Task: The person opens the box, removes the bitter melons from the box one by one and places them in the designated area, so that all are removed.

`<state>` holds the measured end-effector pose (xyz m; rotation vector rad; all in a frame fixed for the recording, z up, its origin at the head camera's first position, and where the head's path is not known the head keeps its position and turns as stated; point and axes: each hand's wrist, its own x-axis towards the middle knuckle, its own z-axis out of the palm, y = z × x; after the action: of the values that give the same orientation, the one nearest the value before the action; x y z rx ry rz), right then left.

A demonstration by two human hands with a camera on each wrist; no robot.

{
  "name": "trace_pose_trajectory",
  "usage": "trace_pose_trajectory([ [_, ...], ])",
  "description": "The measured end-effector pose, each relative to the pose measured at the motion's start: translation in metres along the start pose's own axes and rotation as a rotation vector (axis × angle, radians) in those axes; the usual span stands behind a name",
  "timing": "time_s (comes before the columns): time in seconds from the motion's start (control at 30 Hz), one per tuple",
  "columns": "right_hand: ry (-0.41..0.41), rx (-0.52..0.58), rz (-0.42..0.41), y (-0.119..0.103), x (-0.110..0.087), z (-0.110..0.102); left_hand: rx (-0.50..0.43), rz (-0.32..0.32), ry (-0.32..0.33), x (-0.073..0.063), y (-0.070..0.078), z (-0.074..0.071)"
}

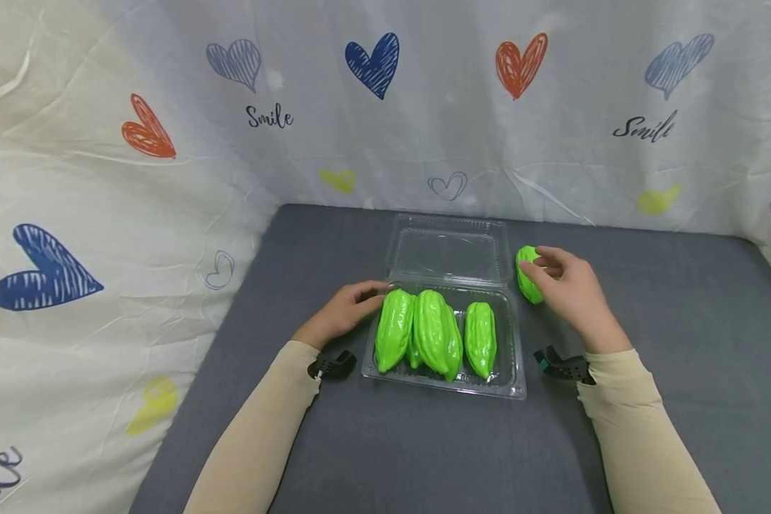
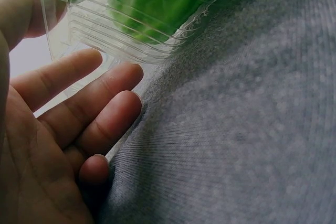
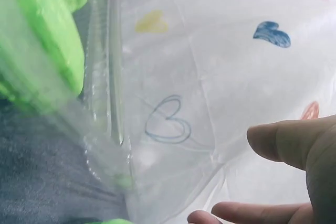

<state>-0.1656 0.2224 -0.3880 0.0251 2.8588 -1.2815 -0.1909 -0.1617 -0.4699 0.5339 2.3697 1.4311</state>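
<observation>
Sitting open on the grey cloth [image 1: 437,457], the clear plastic box [image 1: 424,382] anchors the head view; its lid [image 1: 450,250] lies folded back behind it, presumably so the tray can be reached from above. Inside are ridged green gourds [image 1: 480,341] — at least four, with part of another showing beneath — laid roughly lengthwise, probably because they fit side by side that way; a gap separates the rightmost from the cluster. One loose gourd [image 1: 529,291] lies outside, just right of the lid and box. The right hand [image 1: 575,289] is over it, thumb and fingers apart; whether they touch it, I cannot tell. The left hand [image 1: 340,310] is at the box's rear left corner, likely to steady it.

The left wrist view shows that hand loosely spread: thumb up by the box's wall, fingertips near the lower corner, little finger curled in. Green shows through the ribbed plastic.

In the right wrist view, thumb and fingers stand apart with nothing visible between them. Left of them are the box's blurred wall and green shapes — a green sliver at the bottom edge is too cropped to identify.
</observation>
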Motion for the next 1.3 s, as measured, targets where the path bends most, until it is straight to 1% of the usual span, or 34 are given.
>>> trace_pose_trajectory([
  [0.1, -0.027, -0.009, -0.008, -0.005, -0.002, 0.000, -0.002, -0.001, 0.000, 0.000, -0.001, 0.000],
  [0.33, -0.052, -0.015, -0.040, -0.015, -0.008, 0.000, 0.009, 0.001, 0.004, -0.001, 0.001, 0.000],
  [0.6, -0.070, -0.021, -0.047, -0.023, -0.014, 0.004, 0.000, -0.001, 0.007, 0.001, 0.000, 0.001],
  [0.9, -0.102, -0.033, -0.055, -0.030, -0.017, 0.014, 0.002, 0.007, 0.004, 0.002, 0.000, 0.001],
  [1.07, -0.132, -0.022, -0.065, -0.037, -0.021, 0.021, -0.003, -0.001, 0.006, 0.002, 0.001, 0.001],
  [1.3, -0.178, -0.011, -0.089, -0.045, -0.026, 0.030, -0.011, -0.011, 0.005, 0.002, -0.002, 0.000],
])
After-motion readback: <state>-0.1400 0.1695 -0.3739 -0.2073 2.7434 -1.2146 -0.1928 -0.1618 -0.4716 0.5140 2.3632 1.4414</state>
